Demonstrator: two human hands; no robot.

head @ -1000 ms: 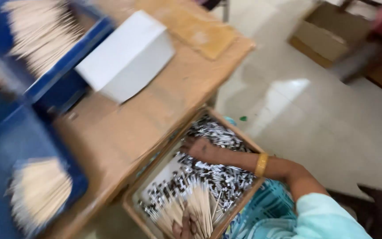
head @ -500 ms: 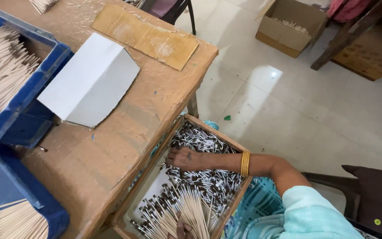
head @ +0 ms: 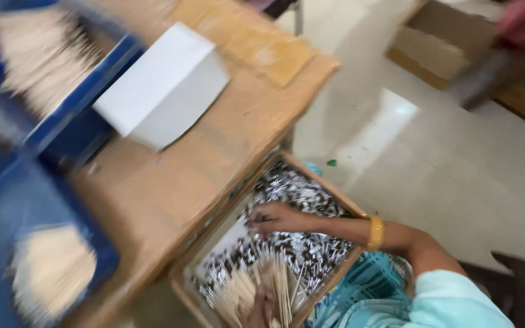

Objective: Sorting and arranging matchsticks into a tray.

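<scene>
The view has swung back left and blurred since half a second ago, while the right hand (head: 274,217) lies flat and open on the small tubes in the wooden tray (head: 329,189), and the left hand (head: 256,307) grips a fan of pale sticks (head: 262,282), seemingly gathering; next calls for a careful pinch.

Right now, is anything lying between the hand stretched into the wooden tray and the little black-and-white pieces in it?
Nothing visible does. The right hand rests directly on the black-and-white pieces inside the wooden tray. The left hand grips a bundle of pale sticks at the tray's near end.
</scene>
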